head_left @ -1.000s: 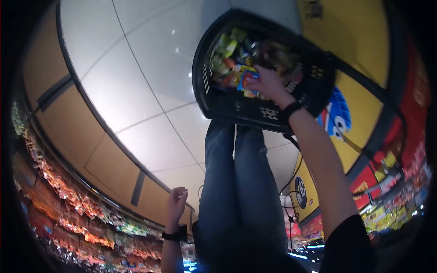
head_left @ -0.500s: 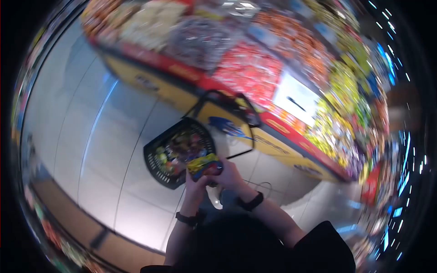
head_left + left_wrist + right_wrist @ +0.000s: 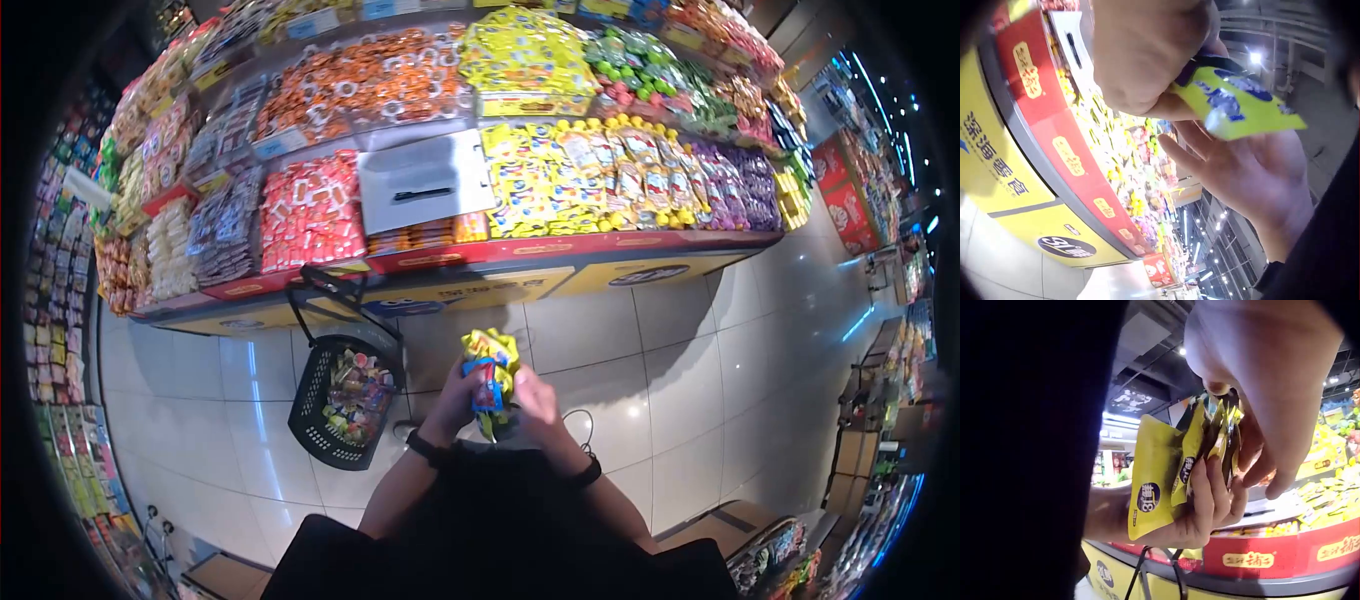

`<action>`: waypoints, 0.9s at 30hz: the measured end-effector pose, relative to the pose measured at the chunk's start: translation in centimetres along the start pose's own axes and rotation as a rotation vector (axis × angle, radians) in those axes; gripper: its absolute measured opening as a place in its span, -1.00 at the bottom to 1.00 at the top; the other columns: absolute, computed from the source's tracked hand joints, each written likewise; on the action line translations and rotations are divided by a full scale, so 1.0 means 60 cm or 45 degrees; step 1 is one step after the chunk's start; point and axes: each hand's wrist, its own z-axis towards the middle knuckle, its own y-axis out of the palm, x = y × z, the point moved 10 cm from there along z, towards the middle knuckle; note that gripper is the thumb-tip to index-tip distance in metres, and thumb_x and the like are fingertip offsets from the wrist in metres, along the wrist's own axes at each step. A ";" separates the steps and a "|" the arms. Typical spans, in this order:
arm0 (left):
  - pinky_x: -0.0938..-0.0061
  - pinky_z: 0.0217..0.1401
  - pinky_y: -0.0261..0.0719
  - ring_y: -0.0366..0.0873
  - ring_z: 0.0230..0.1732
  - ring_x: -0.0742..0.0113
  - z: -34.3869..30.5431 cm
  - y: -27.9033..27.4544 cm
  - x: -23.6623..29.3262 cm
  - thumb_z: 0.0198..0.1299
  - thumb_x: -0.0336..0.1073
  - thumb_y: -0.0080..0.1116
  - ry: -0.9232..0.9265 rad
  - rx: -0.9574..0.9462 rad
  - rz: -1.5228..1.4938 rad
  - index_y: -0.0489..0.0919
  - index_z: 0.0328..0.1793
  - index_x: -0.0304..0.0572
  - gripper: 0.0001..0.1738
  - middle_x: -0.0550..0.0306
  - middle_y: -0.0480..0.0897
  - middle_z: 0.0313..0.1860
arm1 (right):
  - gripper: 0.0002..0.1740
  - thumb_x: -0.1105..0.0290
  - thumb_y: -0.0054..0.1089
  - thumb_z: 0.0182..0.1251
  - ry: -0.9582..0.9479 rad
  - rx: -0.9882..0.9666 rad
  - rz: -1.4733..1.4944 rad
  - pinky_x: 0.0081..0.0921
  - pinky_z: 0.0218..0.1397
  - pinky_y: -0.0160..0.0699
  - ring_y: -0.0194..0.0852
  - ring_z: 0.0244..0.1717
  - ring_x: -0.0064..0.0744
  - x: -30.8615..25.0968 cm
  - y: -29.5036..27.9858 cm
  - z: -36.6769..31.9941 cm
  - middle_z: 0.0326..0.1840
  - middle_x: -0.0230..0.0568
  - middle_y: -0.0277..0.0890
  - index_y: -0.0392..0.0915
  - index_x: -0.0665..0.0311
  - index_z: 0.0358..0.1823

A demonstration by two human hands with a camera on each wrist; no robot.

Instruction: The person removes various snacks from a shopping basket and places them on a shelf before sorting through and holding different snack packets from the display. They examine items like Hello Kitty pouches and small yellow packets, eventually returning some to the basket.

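Several yellow packets and a blue-and-red one (image 3: 487, 385) are bunched in the left hand (image 3: 455, 400) in the head view. The right hand (image 3: 537, 397) is beside them, slightly blurred. In the left wrist view the left hand (image 3: 1147, 56) grips a yellow-green packet (image 3: 1235, 103), while the right hand (image 3: 1254, 175) faces it with fingers extended. The right wrist view has the left hand's fingers curled round the fanned yellow packets (image 3: 1154, 478); the right hand (image 3: 1266, 381) is close over their edges, and contact there cannot be told.
A black basket (image 3: 307, 405) of mixed small packets stands on the tiled floor at left, its handle up against the display stand (image 3: 540, 285). Bins of wrapped snacks fill the stand. A white board (image 3: 385, 190) with a black pen (image 3: 423, 194) lies on them. Shelves line both sides.
The head view has swung from the basket up to the display. The right hand was inside the basket a second ago; both hands came together at the packets, and the basket now lies to their left.
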 end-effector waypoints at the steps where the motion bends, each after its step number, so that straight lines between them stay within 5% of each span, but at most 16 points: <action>1: 0.41 -0.03 0.63 0.61 -0.09 0.32 0.026 0.038 -0.007 0.05 -0.22 0.29 0.057 -0.036 -0.005 0.31 0.25 -0.24 -0.35 0.07 0.56 -0.01 | -0.64 0.32 -0.08 0.43 -0.015 0.084 -0.046 -0.66 -0.28 0.37 0.34 -0.39 -0.69 -0.011 -0.045 0.008 -0.45 -0.36 0.50 0.42 0.36 0.14; 3: 0.42 -0.04 0.63 0.61 -0.09 0.32 0.072 0.080 -0.029 0.06 -0.22 0.28 0.043 -0.091 -0.022 0.31 0.26 -0.24 -0.35 0.07 0.57 -0.01 | -0.70 0.32 -0.05 0.43 -0.020 0.232 -0.089 -0.68 -0.34 0.34 0.29 -0.42 -0.74 -0.036 -0.119 0.028 -0.52 -0.46 0.45 0.51 0.39 0.00; 8: 0.47 -0.14 0.65 0.61 -0.16 0.37 0.140 0.132 -0.032 0.15 -0.12 0.22 0.064 -0.133 -0.100 0.30 0.28 -0.20 -0.37 0.11 0.57 -0.01 | -0.69 0.30 -0.07 0.47 -0.023 0.133 0.303 -0.71 -0.11 0.36 0.39 -0.23 -0.75 -0.026 -0.208 0.121 -0.30 -0.39 0.58 0.55 0.41 -0.09; 12: 0.52 -0.27 0.64 0.60 -0.23 0.44 0.204 0.090 0.005 0.18 -0.07 0.16 0.099 0.006 -0.043 0.29 0.29 -0.17 -0.38 0.15 0.57 -0.05 | -0.61 0.22 -0.20 0.52 0.052 0.136 0.613 -0.57 -0.06 0.50 0.53 -0.20 -0.58 -0.052 -0.223 0.202 -0.14 -0.23 0.58 0.47 0.42 -0.01; 14: 0.54 -0.38 0.62 0.59 -0.27 0.48 0.244 0.067 0.020 0.22 -0.07 0.11 0.073 -0.168 -0.191 0.27 0.33 -0.16 -0.39 0.18 0.57 -0.11 | -0.64 0.24 -0.20 0.52 0.058 0.152 0.671 -0.59 -0.06 0.50 0.53 -0.19 -0.59 -0.041 -0.240 0.249 -0.15 -0.23 0.57 0.45 0.40 -0.03; 15: 0.54 -0.44 0.61 0.59 -0.28 0.48 0.256 0.052 0.044 0.22 -0.10 0.11 0.077 0.064 -0.124 0.27 0.33 -0.16 -0.40 0.20 0.57 -0.16 | -0.67 0.25 -0.21 0.52 0.065 0.171 0.725 -0.60 -0.07 0.50 0.52 -0.18 -0.61 -0.029 -0.251 0.272 -0.15 -0.24 0.55 0.44 0.37 -0.05; 18: 0.54 -0.37 0.62 0.59 -0.27 0.46 0.313 0.034 0.119 0.21 -0.13 0.13 0.167 -0.023 -0.099 0.29 0.31 -0.17 -0.41 0.18 0.58 -0.14 | -0.74 0.29 -0.20 0.52 -0.080 0.323 0.647 -0.62 -0.08 0.49 0.49 -0.18 -0.63 -0.017 -0.291 0.358 -0.19 -0.27 0.52 0.41 0.32 -0.10; 27: 0.44 -0.10 0.64 0.60 -0.08 0.33 0.428 -0.044 0.310 0.19 -0.19 0.16 0.387 0.141 -0.028 0.27 0.34 -0.21 -0.38 0.09 0.54 0.05 | -0.73 0.29 0.04 0.41 -0.167 0.225 -0.216 -0.62 -0.24 0.44 0.40 -0.33 -0.67 -0.029 -0.292 0.602 -0.35 -0.27 0.52 0.49 0.39 -0.10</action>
